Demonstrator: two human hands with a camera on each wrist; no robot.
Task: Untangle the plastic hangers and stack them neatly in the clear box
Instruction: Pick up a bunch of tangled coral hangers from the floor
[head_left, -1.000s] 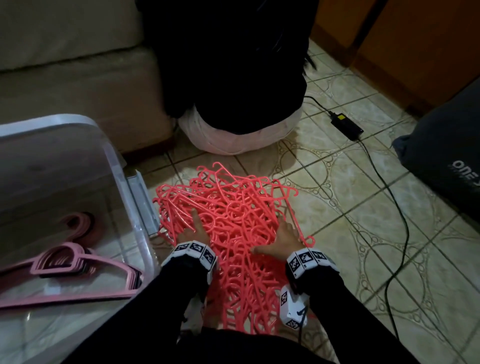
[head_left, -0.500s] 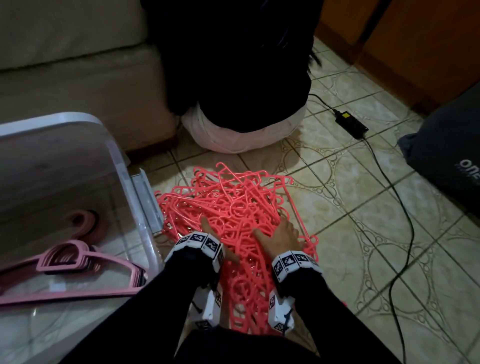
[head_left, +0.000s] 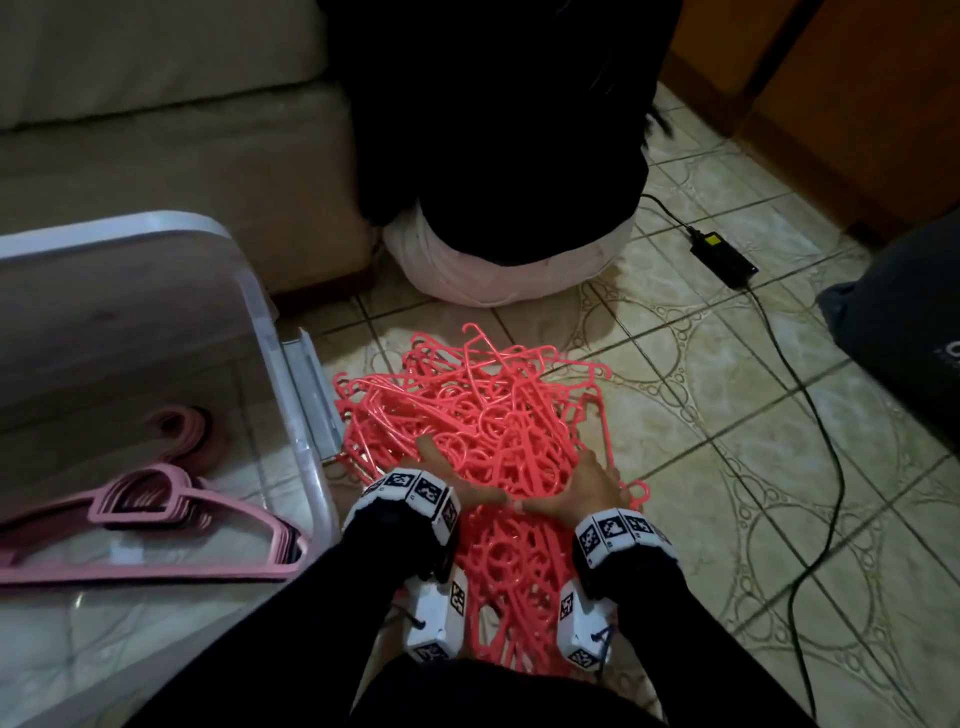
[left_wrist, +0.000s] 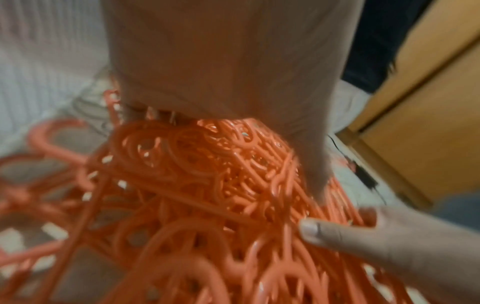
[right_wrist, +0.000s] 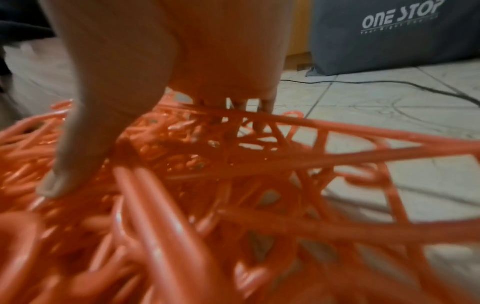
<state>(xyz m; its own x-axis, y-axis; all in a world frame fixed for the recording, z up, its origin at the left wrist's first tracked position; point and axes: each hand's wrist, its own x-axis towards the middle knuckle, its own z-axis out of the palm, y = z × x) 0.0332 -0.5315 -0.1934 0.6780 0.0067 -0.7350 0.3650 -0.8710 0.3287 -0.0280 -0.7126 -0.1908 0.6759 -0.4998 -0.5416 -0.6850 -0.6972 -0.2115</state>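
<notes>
Both hands, left hand (head_left: 434, 467) and right hand (head_left: 589, 486), dig curled fingers into the hanger pile (head_left: 478, 415); one yank could snap interlocked hooks.

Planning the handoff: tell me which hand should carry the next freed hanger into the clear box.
Left, probably. The clear box sits directly beside the left hand; the right hand is across the coral hanger pile.

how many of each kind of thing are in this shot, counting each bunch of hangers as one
tangled heap of coral-red plastic hangers: 1 (single hangers too knotted to count)
stack of pale pink plastic hangers, inside the box: 1
clear plastic box: 1
black power adapter with cable: 1
dark grey fabric bag: 1
total: 5
</notes>
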